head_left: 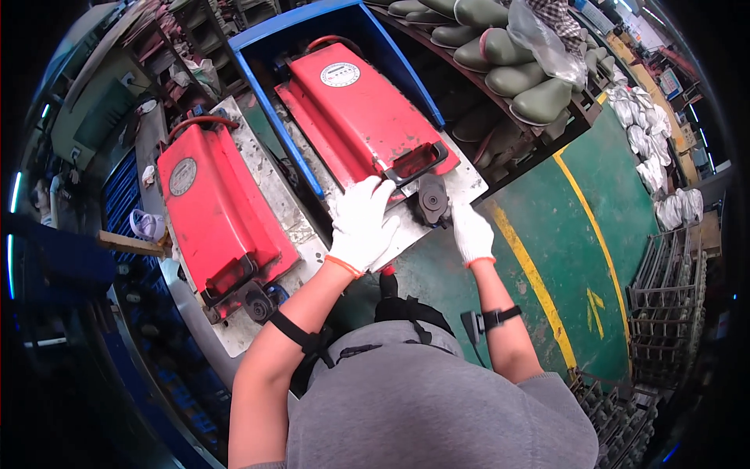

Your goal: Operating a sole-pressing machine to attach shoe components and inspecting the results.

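Note:
Two red machine covers with round white labels sit side by side on pale metal plates. My left hand (364,222), in a white glove, rests with fingers stretched at the near end of the right red cover (355,117), beside its black-framed opening (416,162). My right hand (472,234), also gloved, is at the right side of a dark oval mechanism (433,199) on the plate's near edge. Its fingers are bent in and partly hidden, so what they grip cannot be made out. The left red cover (215,211) has a similar dark mechanism (256,300) at its near end.
A blue metal frame (273,129) surrounds the right machine's far part. Dark green boots (508,78) lie on a rack at the back right. Yellow lines (531,277) cross the green floor. Metal racks (666,305) and white bundles (647,125) stand at the right.

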### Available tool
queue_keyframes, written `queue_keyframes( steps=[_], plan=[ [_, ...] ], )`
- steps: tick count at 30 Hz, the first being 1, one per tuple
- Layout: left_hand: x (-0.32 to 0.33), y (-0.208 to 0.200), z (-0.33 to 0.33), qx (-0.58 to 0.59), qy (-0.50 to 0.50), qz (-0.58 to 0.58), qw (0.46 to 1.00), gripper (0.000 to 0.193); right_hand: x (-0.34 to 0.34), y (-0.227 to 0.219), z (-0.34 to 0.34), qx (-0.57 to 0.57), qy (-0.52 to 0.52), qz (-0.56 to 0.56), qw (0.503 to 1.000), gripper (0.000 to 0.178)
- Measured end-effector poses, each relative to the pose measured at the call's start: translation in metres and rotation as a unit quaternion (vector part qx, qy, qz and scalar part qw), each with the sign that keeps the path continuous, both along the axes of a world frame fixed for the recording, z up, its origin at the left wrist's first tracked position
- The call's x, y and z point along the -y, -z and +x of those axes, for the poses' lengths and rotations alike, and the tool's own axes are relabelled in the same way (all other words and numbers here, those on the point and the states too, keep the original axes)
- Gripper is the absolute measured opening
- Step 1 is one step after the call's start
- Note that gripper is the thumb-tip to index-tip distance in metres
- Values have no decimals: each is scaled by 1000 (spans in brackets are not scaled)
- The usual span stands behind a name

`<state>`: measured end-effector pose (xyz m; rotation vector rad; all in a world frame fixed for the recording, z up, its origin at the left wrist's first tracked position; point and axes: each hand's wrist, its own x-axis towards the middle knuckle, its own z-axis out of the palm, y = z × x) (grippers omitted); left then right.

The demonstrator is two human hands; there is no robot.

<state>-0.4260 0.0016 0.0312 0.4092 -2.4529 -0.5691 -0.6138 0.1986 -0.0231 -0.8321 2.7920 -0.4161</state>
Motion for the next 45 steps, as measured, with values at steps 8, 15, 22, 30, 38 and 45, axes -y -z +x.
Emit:
queue_keyframes(
  steps=[8,15,22,30,38,45],
  plan=[
    [7,-13,-39,31,66,-124,990,70,-31,-26,58,163,-123,25,979,81],
    [25,-74,-52,-60,74,-123,988,62,14,-80,6,24,-197,-173,965,33],
    [45,-158,-51,102,-111,-92,984,63,157,-68,-70,40,-264,1,964,68],
    [112,-237,-62,-27,-137,-68,988,61,239,-39,-51,-68,-266,101,956,104],
    [110,-203,-41,-185,-83,42,978,85,209,-57,-116,568,-43,-229,789,73],
    [62,-66,99,-216,-141,665,701,106,142,-84,-11,769,-95,-254,579,63]
  ],
)
